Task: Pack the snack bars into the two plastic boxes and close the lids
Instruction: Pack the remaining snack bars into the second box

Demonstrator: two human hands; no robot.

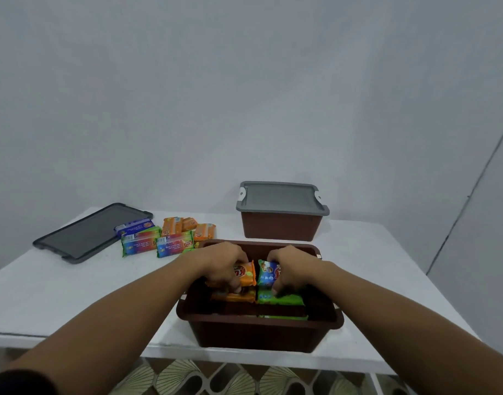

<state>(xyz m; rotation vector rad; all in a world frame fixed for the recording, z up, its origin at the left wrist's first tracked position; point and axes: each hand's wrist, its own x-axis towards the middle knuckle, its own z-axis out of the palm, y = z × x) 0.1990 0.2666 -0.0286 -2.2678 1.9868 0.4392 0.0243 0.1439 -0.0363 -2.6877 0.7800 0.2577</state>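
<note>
Closed box (281, 228) hides its contents; wrapper print on loose bars (172, 244) is blurred.

white table (387, 252) w/ 2 boxes (258, 333), lid (88, 235), snack bars (159, 238).

glossy foil snack bars (170, 238); smooth brown plastic box (256, 334); matt grey lid (90, 233).

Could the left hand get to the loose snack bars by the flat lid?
Probably, but not yet: the left hand grips an orange bar; the loose bars lie uncovered just beyond the box.
</note>
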